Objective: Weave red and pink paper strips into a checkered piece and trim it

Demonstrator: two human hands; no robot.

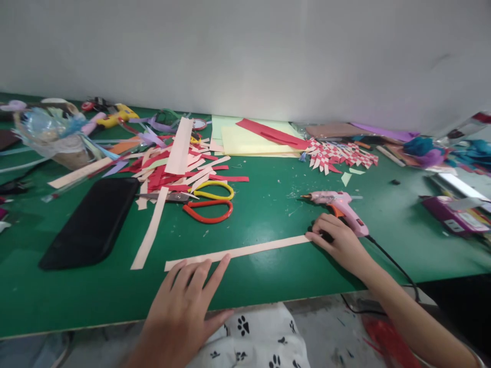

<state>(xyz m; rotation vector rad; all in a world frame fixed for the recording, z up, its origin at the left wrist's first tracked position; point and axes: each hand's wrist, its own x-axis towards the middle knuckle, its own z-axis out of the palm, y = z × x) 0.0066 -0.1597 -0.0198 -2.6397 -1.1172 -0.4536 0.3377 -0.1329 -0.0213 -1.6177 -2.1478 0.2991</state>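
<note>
A long, narrow peach paper strip (264,248) lies flat near the front edge of the green table. My left hand (187,286) rests its outstretched fingertips on the strip's left part. At the strip's right end, my right hand (333,237) pinches the paper between thumb and curled fingers. Just behind that hand lies a pink glue gun (337,202), its nozzle pointing left and its black cord running off the front edge. Scissors (210,209) with one yellow and one red handle lie beyond the strip, beside a shorter peach strip (151,230).
A black phone-shaped object (92,222) lies at left. Red and peach paper strips (169,166) are heaped behind the scissors. Yellow paper sheets (245,140) and red-and-white woven pieces (337,153) lie near the wall. A purple box (454,214) sits at right, a wrapped basket (69,148) at left.
</note>
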